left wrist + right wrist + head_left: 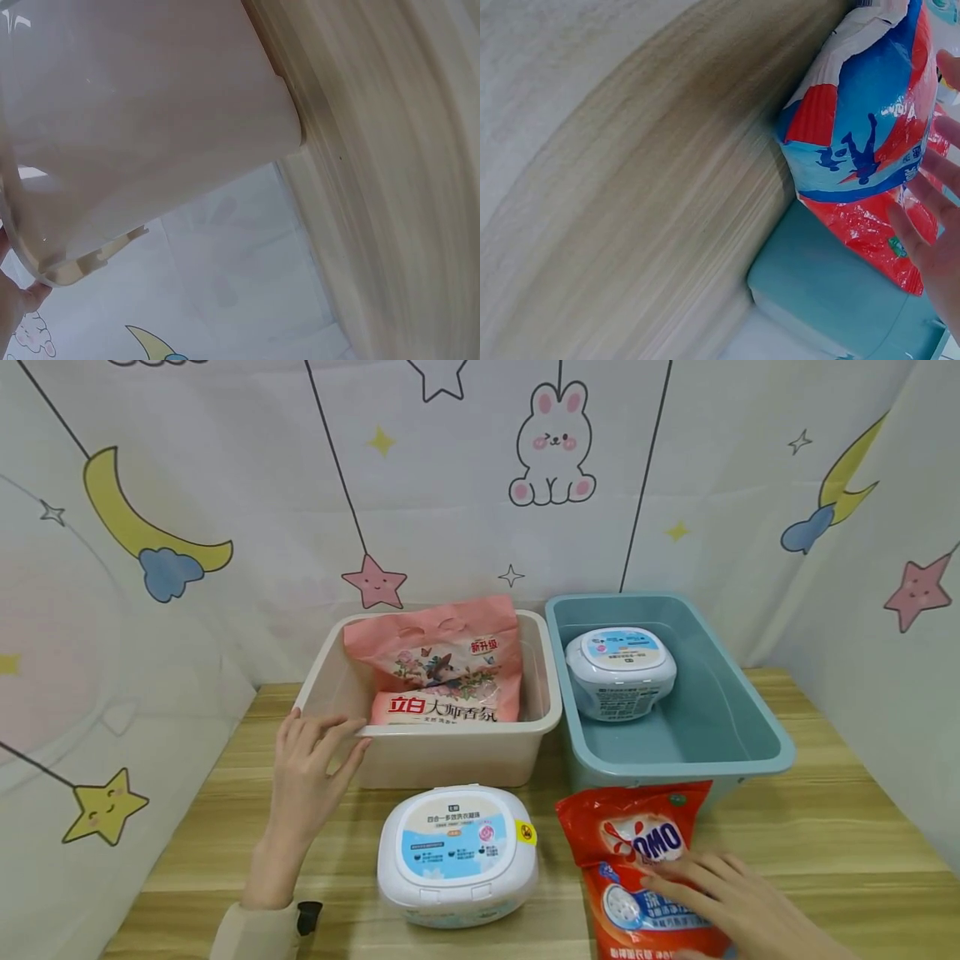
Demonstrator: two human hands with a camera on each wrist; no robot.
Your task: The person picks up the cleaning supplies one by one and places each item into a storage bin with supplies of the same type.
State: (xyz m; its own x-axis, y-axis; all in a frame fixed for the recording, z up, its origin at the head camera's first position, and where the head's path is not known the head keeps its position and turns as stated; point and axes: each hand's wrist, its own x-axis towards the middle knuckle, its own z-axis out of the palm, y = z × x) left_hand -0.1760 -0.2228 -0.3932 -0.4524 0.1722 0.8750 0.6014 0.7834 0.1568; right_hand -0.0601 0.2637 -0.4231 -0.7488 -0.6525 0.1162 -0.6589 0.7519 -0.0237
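Note:
My left hand (311, 777) holds the front left corner of a cream plastic basin (450, 760), its fingertips at the rim. In the left wrist view the fingertips (36, 294) show at the basin's corner. A pink bag of laundry powder (450, 668) leans inside that basin. My right hand (723, 893) lies over a red OMO detergent bag (637, 868), fingers spread and fairly straight. The right wrist view shows the bag's blue and red side (862, 135) beside the fingers. Between the hands stands a white lidded box of laundry pods (457, 856).
A blue-green basin (720, 727) stands right of the cream one and holds another white lidded box (621, 672). The OMO bag's top overlaps its front wall. A printed white curtain (465, 468) hangs behind and at both sides of the wooden table (847, 827).

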